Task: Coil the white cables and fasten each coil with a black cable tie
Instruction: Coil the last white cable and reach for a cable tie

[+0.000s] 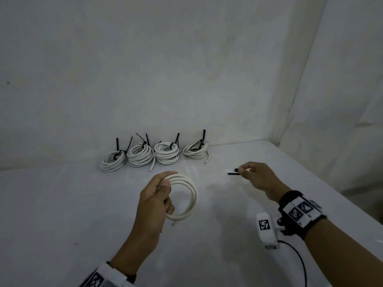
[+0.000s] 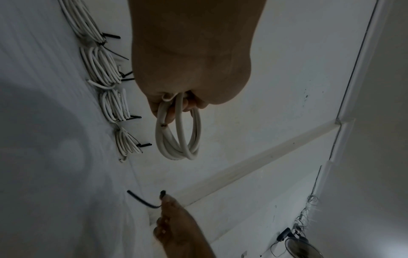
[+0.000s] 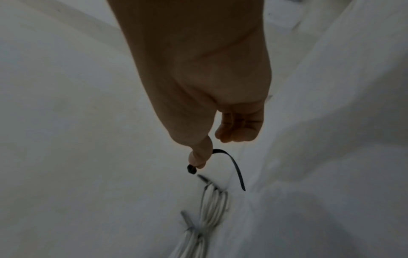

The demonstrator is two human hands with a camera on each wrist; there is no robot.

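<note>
- Standing along the back of the white table [image 1: 62, 204], against the wall [image 1: 165, 69], are four tied coils in a row, each bound with a black tie whose tail sticks up: the first coil [image 1: 113, 161] at the far left, the second coil [image 1: 141, 157] touching it, the third coil [image 1: 166, 155] just beside that, and the fourth coil [image 1: 195, 152] a little apart on the right.
- In front of the row, the left hand [image 1: 154, 200] is raised above the table with fingers and thumb curled round one side of a loose cable coil [image 1: 189, 196]; the loops hang free from the grip, with no tie on them, and one cut end shows at the bottom.
- To the right of that, apart from the loose coil, the right hand [image 1: 258, 177] pinches a black cable tie [image 1: 233, 173] between thumb and forefinger near its head, the other fingers curled in; the strap juts out leftward, bent in a curve in the right wrist view.
- A marked band [image 1: 298, 213] wraps the right wrist, with a white camera unit [image 1: 266, 229] beside it.
</note>
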